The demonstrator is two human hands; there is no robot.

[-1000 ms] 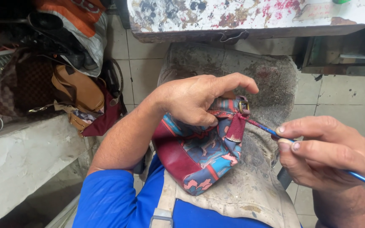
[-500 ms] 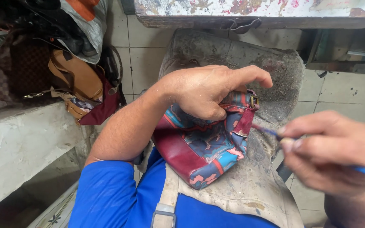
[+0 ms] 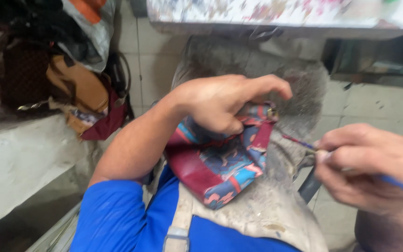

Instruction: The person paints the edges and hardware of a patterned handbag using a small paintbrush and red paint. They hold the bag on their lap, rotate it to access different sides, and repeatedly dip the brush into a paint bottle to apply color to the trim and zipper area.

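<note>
Mid touch-up I reckon: left hand (image 3: 220, 105) clamping the patterned bag (image 3: 220, 170), right hand (image 3: 367, 168) pinching the brush (image 3: 397, 183), next stroke needs a steady tip.

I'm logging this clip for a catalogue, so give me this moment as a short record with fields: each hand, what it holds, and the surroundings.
left hand: grips the top edge of a patterned bag, red, blue and maroon, resting on the lap
right hand: pinches a thin blue-handled brush; tip points toward the bag's metal fitting, contact unclear from blur
lap cover: grey stained apron
clothing: blue sleeve
left side: pile of bags on a white ledge
top: paint-spattered table edge
</note>
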